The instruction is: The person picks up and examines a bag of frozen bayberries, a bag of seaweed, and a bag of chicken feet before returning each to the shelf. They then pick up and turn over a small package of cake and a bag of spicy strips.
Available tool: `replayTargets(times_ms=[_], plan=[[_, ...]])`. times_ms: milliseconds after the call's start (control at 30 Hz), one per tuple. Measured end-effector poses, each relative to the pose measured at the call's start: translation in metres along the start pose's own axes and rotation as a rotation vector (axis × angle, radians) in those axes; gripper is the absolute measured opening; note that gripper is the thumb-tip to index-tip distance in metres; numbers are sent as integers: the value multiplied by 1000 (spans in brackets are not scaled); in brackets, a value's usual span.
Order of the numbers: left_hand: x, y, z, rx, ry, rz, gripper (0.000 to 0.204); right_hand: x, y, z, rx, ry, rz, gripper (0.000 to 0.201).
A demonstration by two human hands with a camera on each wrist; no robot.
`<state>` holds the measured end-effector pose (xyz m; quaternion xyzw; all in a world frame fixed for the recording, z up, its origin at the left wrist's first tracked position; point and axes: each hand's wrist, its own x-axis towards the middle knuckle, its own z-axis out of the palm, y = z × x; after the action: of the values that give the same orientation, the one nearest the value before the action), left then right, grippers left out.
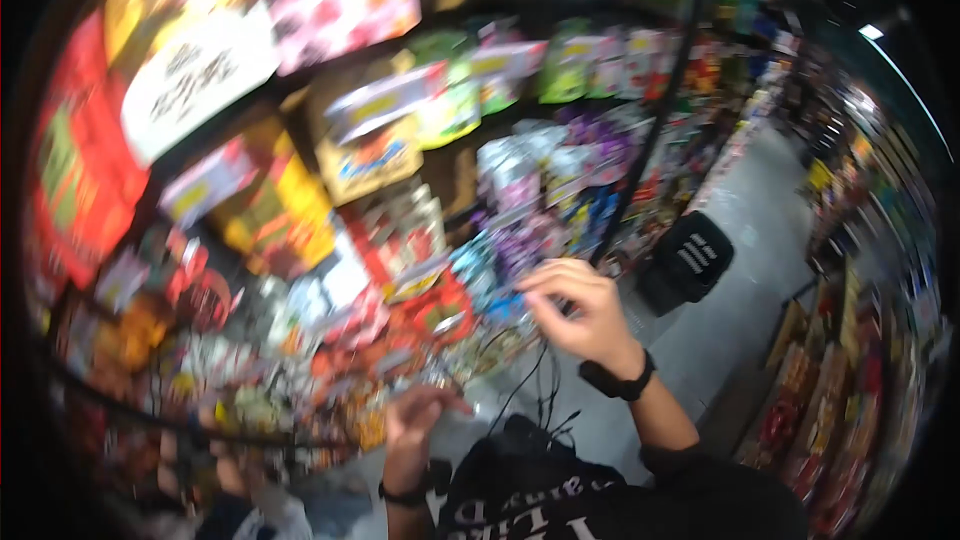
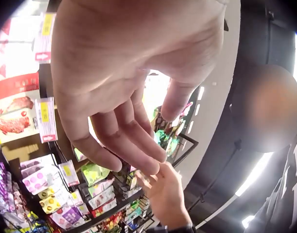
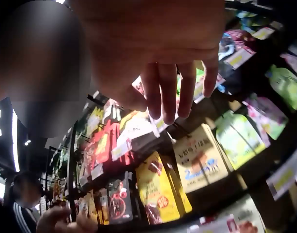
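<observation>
Head view: a person stood facing store shelves (image 1: 300, 200) packed with snack packets; the picture was blurred, so few packets could be told apart.
Right hand: the right hand (image 1: 580, 315) was raised at about 3 o'clock from the picture's middle, near the purple and blue packets (image 1: 520, 250); its fingers were bent toward them, but whether they touched or pinched anything could not be told.
Right wrist view: the right hand (image 3: 163, 53) filled the top, fingers (image 3: 168, 97) hanging side by side and fairly straight, with nothing seen between them.
Left hand: the left hand (image 1: 420, 420) sat lower, at about 6 o'clock, close to the bottom shelf's red and orange packets (image 1: 350, 380); contact could not be told.
Left wrist view: the left hand (image 2: 124, 73) spread across the upper picture, fingers (image 2: 134, 141) loosely extended and apart, thumb off to the right, holding nothing.
Wristbands: a black band (image 1: 618, 380) ringed the right wrist, another (image 1: 410, 492) the left.
Nearest goods, right wrist view: a yellow pouch (image 3: 158, 194) stood at 6 o'clock and a tan pouch with blue print (image 3: 199, 160) at about 4 o'clock, both upright on a shelf below the fingers and apart from them.
Shelf labels: white and yellow price tags (image 2: 45, 119) hung at 9 o'clock in the left wrist view.
Floor: a black basket (image 1: 690, 260) rested on the grey aisle floor (image 1: 760, 240) at 3 o'clock.
</observation>
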<state>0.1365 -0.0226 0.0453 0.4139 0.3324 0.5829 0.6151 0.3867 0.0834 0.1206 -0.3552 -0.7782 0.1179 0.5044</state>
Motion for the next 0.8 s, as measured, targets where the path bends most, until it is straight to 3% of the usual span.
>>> replayTargets(times_ms=[200,400,533,667,800], plan=[[-16,-22,-32,-86,144,210,22,-74,19,11,39,-19,220,2],[10,-27,-56,-305,343,509,23,-89,31,8,-19,-62,343,5],[17,-34,-49,-357,425,424,21,-93,55,2,-28,-83,438,9],[35,-52,-34,-385,463,404,18,-113,131,-5,22,-110,611,13],[65,-73,-17,-371,500,397,17,-155,259,6,263,-160,858,12]])
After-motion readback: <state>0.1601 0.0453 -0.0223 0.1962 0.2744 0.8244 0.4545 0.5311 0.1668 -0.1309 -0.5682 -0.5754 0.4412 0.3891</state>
